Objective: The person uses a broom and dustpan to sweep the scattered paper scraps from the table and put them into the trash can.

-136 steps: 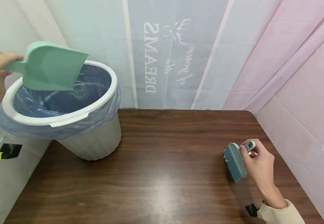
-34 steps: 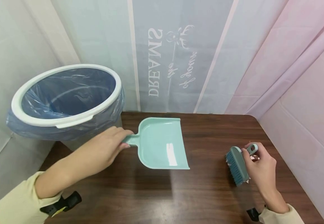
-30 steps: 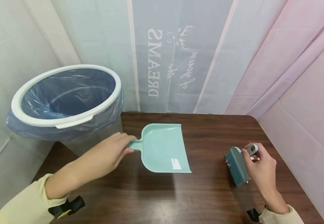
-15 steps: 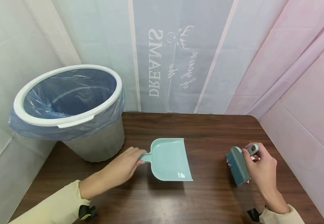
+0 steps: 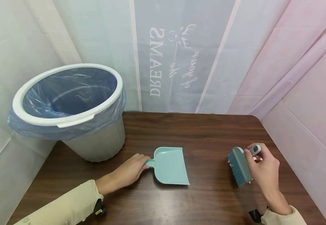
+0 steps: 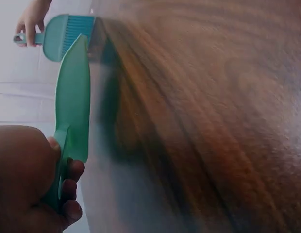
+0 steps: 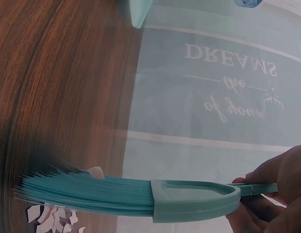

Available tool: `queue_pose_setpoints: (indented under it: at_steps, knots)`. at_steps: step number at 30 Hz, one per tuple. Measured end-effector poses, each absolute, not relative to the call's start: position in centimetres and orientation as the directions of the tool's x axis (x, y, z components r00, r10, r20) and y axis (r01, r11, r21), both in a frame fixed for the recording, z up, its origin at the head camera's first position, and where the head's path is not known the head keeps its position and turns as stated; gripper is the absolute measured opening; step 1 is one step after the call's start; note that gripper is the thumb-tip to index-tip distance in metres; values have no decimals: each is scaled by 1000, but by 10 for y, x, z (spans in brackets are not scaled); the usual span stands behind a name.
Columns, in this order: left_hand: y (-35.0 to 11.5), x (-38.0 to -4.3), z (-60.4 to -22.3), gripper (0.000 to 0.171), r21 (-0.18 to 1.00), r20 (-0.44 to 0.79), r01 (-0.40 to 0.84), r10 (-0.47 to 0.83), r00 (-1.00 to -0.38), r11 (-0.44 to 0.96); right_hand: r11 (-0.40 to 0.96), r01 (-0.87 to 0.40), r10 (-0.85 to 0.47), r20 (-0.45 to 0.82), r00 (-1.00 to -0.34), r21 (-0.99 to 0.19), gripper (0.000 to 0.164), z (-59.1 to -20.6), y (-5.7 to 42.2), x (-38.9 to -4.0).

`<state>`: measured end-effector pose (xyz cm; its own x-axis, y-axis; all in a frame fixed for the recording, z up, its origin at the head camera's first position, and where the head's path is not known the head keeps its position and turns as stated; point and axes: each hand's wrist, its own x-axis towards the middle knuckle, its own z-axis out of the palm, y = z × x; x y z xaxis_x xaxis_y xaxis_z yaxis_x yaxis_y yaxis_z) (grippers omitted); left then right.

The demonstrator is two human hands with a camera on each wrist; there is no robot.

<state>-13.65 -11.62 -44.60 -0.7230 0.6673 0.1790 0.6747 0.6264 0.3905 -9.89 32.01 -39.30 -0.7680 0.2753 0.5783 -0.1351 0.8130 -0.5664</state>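
Observation:
My left hand [image 5: 132, 170] grips the handle of a mint-green dustpan [image 5: 170, 165], held low over the middle of the table with its wide lip toward the right. In the left wrist view the dustpan [image 6: 75, 97] appears edge-on, its shadow on the wood. My right hand [image 5: 264, 165] pinches the handle of a small teal hand brush [image 5: 240, 165] at the table's right side, bristles down on the wood. Torn pale paper scraps [image 7: 53, 218] lie beside the bristles [image 7: 87, 194] in the right wrist view, and one scrap clings to them. The brush and hand partly hide the scraps in the head view.
A grey bin [image 5: 104, 143] with a white rim and blue liner bag stands at the table's back left. Pale curtains [image 5: 185, 56] with printed lettering hang behind and along both sides of the dark wooden table [image 5: 196, 131].
From over the bin, my left hand has brought the dustpan right, toward me and down close to the table. My right hand and the brush have stayed nearly in place.

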Motion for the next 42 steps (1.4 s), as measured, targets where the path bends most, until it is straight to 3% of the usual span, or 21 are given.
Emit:
queue_pose_setpoints:
  at_steps: [15, 27, 42]
  knots:
    - [-120, -145, -458, 24, 358, 168, 695, 689, -705, 623, 810, -142, 282, 591, -756, -568, 18, -390, 320, -99]
    - [-118, -144, -453, 28, 363, 108, 646, 658, -745, 672, 782, -80, 376, 570, -730, -618, 15, -376, 332, -98]
    - [-117, -144, -451, 27, 389, 60, 615, 647, -760, 686, 894, -89, 271, 689, -672, -439, 12, -388, 357, -95]
